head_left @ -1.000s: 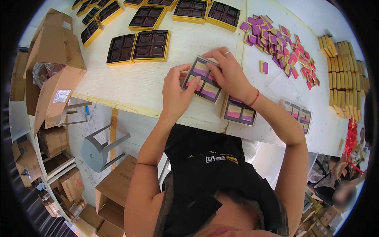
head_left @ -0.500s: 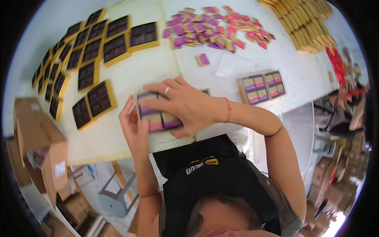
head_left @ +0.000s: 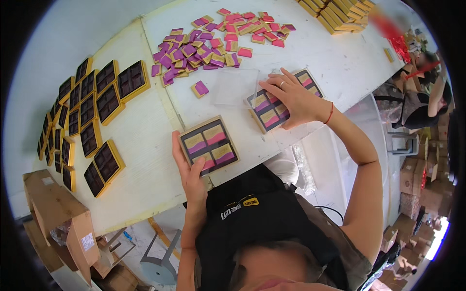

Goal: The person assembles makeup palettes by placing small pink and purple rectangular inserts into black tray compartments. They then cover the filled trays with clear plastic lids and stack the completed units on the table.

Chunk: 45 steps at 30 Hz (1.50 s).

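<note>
My left hand holds a square gold-edged box by its near left side, the thumb over its front edge. Four small pieces wrapped in gold with pink or purple sit in its dark compartments. Farther right, my right hand is closed over a pair of similar filled boxes, fingers across the top and thumb toward the near side. The hand hides part of them. A clear plastic cover lies just left of that pair. Between it and the held box's far side rests a single purple-and-gold piece.
Rows of gold boxes with dark, unfilled compartments cover the table's left side. A heap of purple and pink pieces lies at the far middle. Stacked gold boxes stand far right. An open carton is at the lower left.
My right hand has left the held box and reached right onto the pair of boxes. My left hand keeps its box, now more fully visible. The whole view has shifted.
</note>
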Each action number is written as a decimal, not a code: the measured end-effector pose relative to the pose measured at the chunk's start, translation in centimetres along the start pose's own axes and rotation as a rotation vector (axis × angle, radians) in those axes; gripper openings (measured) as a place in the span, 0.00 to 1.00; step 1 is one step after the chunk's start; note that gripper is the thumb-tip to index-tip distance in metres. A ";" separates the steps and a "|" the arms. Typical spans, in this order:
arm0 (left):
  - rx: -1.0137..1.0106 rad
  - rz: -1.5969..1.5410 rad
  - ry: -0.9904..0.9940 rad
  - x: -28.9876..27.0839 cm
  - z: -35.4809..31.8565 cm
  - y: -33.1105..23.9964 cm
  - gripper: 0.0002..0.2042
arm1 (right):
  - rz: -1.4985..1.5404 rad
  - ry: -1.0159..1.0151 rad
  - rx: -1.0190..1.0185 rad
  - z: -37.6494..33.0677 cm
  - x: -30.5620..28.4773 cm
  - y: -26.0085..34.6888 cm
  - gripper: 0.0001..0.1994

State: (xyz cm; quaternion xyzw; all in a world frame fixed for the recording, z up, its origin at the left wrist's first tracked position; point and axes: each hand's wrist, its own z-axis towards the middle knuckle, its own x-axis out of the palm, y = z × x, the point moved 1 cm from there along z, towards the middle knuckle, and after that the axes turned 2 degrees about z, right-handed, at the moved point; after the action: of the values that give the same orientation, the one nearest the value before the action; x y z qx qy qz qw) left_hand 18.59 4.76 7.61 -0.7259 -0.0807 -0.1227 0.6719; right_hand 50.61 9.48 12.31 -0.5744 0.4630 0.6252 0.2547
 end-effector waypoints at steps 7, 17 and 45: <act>0.015 -0.044 0.018 0.2 0.7 1.6 0.38 | 0.228 -0.283 -0.026 -2.7 -9.2 2.6 0.56; -0.034 -0.144 0.126 0.5 0.5 2.0 0.40 | 0.078 -0.137 -0.232 1.1 -4.1 6.0 0.63; -0.625 -0.096 0.642 17.8 1.4 0.6 0.29 | 1.113 -1.047 0.221 -13.6 5.1 1.9 0.50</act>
State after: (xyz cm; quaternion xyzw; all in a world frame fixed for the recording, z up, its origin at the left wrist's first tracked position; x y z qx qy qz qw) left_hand 35.88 5.26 12.09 -0.8146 0.1392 -0.3915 0.4048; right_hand 54.54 -4.28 9.22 0.1426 0.5625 0.8015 0.1443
